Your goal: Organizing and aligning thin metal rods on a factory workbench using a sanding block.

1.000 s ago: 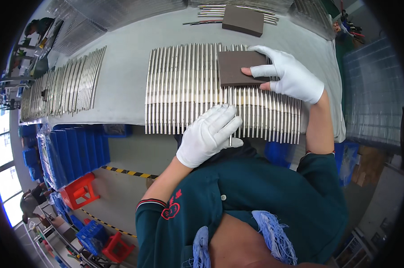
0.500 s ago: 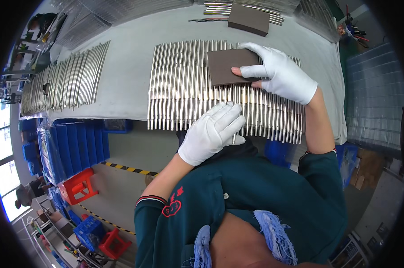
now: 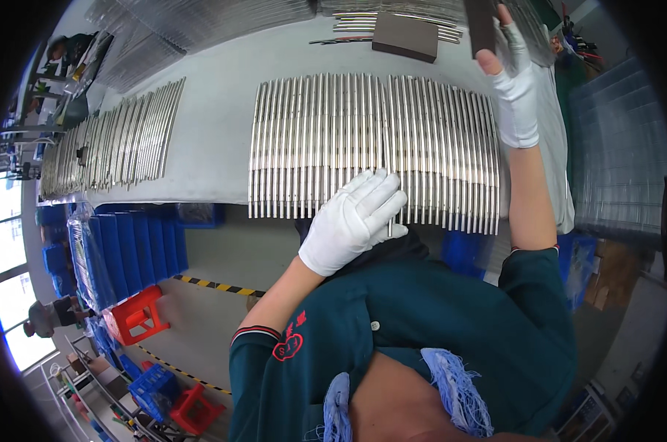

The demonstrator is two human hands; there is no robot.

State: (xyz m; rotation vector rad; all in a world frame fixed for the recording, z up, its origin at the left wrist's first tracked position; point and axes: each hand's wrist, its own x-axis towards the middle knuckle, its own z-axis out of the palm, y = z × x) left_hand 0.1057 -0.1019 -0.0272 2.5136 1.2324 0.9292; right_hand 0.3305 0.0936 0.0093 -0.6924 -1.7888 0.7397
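Observation:
A wide row of shiny metal rods (image 3: 311, 140) lies side by side on the pale-covered table, their near ends jutting past its front edge. My left hand (image 3: 352, 225), in a white glove, lies flat on the near ends at the middle, fingers stretched out. One rod end shows beside its thumb. Up at the far right, my right hand (image 3: 518, 99), in a white glove with bare thumb and fingertip, grips a flat brown block (image 3: 482, 29), seen on edge and cut off at the top. This block is raised off the rods.
Another brown block (image 3: 405, 37) rests on several thin rods at the back. More metal rods (image 3: 120, 140) lie at the table's left. Clear plastic trays (image 3: 230, 16) are stacked behind. Blue bins (image 3: 138, 247) and a red stool (image 3: 137, 315) stand on the floor at left.
My right hand has carried the brown block off the rods, away to the far right, turning it on edge. The rods it covered now show. My left hand has barely moved.

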